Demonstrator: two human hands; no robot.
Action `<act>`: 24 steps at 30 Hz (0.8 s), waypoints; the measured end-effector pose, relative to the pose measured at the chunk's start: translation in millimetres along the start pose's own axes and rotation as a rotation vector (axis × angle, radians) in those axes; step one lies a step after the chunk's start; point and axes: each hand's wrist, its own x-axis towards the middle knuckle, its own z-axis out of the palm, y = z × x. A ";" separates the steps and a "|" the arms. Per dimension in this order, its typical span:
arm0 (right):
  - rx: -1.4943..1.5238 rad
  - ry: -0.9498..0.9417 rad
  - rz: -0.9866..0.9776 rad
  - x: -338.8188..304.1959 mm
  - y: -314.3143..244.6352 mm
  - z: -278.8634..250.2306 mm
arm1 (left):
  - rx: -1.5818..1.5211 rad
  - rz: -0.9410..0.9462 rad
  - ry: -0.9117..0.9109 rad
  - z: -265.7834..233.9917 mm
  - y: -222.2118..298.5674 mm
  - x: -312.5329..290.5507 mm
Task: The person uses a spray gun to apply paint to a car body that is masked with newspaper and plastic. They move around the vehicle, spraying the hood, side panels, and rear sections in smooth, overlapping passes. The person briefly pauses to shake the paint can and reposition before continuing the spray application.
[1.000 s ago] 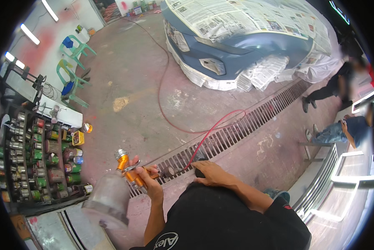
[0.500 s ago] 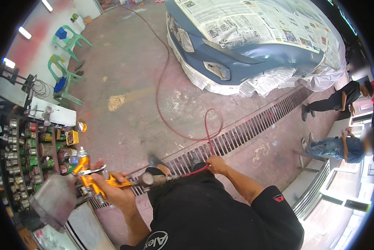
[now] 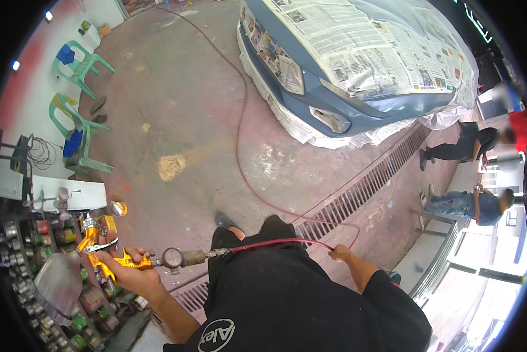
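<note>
My left hand [image 3: 129, 277] is wrapped round the grip of an orange spray gun [image 3: 88, 242] at the lower left. A cloudy, stained paint cup [image 3: 58, 283] is attached to the gun. Behind the grip sit a round pressure gauge [image 3: 173, 258] and a metal fitting, joined to a red air hose [image 3: 275, 240]. This hose runs taut across my body to my right hand [image 3: 342, 254], whose fingers are closed round it. Beyond my right hand the hose bends back and trails over the floor towards the far left.
A blue-grey car [image 3: 296, 105], masked with newspaper [image 3: 387, 50] and plastic, stands ahead. A floor grate [image 3: 357, 188] crosses diagonally. Green chairs [image 3: 78, 67] line the left wall, above shelved paint cans [image 3: 90, 299]. Two people [image 3: 472, 205] stand right, near a metal railing [image 3: 436, 258].
My right hand has moved right, drawing the hose out straight from the gun. My left hand has carried the spray gun left and slightly down. The view has also shifted, and my feet have moved.
</note>
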 end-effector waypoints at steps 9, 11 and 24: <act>0.924 -0.471 0.084 -49.2 -216.0 12.9 | 0.044 0.040 -0.164 123.6 -18.7 186.2; 0.904 -0.435 0.017 -21.6 -233.2 12.6 | 0.013 -0.006 -0.170 154.2 -38.3 224.1; 0.863 -0.289 0.117 66.9 -565.6 -239.8 | 0.043 0.090 -0.307 395.0 -58.9 468.7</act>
